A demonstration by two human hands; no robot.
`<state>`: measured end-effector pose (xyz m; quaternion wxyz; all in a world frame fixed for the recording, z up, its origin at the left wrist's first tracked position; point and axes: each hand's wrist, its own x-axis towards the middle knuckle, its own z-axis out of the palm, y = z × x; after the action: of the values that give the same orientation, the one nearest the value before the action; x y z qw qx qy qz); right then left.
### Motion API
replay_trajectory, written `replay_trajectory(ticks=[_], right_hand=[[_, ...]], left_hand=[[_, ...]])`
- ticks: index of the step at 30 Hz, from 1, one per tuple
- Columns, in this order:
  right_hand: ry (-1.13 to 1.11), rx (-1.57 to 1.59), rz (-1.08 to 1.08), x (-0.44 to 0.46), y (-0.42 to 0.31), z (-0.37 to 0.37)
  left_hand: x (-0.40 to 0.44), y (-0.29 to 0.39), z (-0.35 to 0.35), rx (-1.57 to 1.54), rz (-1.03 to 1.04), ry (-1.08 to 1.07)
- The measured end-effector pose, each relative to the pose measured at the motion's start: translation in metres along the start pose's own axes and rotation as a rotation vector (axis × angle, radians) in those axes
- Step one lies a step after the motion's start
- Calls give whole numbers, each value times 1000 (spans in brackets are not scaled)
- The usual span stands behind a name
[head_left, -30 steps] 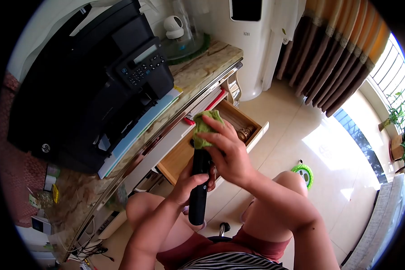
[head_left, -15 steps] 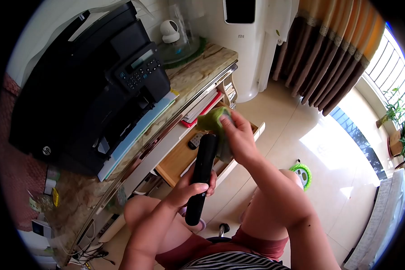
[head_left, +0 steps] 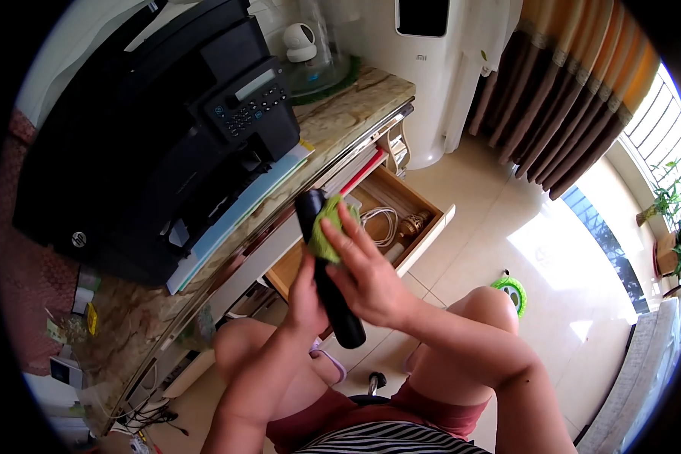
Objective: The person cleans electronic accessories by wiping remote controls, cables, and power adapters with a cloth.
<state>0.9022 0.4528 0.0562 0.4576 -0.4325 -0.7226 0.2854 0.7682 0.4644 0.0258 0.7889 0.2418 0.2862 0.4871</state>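
My left hand is closed around the middle of a long black cylinder, whose exact kind I cannot make out. The cylinder tilts over the open drawer, its upper end leaning left. In my right hand is a green cloth, pressed against the cylinder's upper part with the fingers laid over it. Below the hands, the wooden drawer is pulled out and holds a coiled white cable and a small brownish round item.
A black printer stands on the marble-patterned counter to the left. Behind it are a white camera and a tall white appliance. A green-rimmed round object lies on the tiled floor. Curtains hang at right.
My right hand has brought the green cloth down onto the cylinder. The cylinder has turned so its top leans left, and more of the drawer's inside shows.
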Motion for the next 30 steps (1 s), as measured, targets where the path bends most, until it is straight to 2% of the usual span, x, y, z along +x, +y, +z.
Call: replay_trajectory(ticks=[2, 5, 6, 7, 9, 10, 13, 14, 16, 17, 18, 20, 21, 22, 24, 27, 30], right_hand=[[-83, -61, -87, -15, 0, 10], [-144, -83, -121, -36, -3, 17], [-154, -84, -119, -39, -3, 19], [-159, -84, -117, -42, -2, 20], [-115, -180, -169, -45, -1, 21], [-112, -185, -165, -41, -1, 19], [26, -242, -173, -4, -1, 10], [33, -269, -177, 11, -2, 1], [97, -221, -181, 29, 6, -1], [81, -148, -154, 32, 5, 0], [83, -145, -157, 31, 4, 1], [19, -165, -232, 25, -1, 7], [-35, -136, -213, 14, -5, 10], [-95, -156, -233, 1, -8, 12], [-136, -96, -318, -29, -10, 16], [-271, -100, -251, -59, -12, 16], [-158, -135, -285, -43, -3, 17]], left_hand=[[7, 17, -7, -98, 16, -116], [12, 28, -13, -109, 90, 70], [12, 27, -14, -52, 89, 77], [13, 26, -13, -9, 60, -21], [16, 18, -9, 27, 42, -142], [16, 15, -10, -137, -29, -185], [11, -3, 8, -171, 10, -295], [11, -12, 1, -168, -23, -155], [14, -15, -16, -681, -80, -593], [17, -12, -17, -639, -65, -646], [14, -4, -9, -634, -64, -647], [9, 12, 3, -237, 96, -186], [16, 15, -8, -271, 126, -405], [12, 25, -8, -175, 123, -205], [22, 35, -21, -300, 184, -86], [25, 37, -23, -340, 213, -112], [23, 25, -16, -203, 241, -97]])
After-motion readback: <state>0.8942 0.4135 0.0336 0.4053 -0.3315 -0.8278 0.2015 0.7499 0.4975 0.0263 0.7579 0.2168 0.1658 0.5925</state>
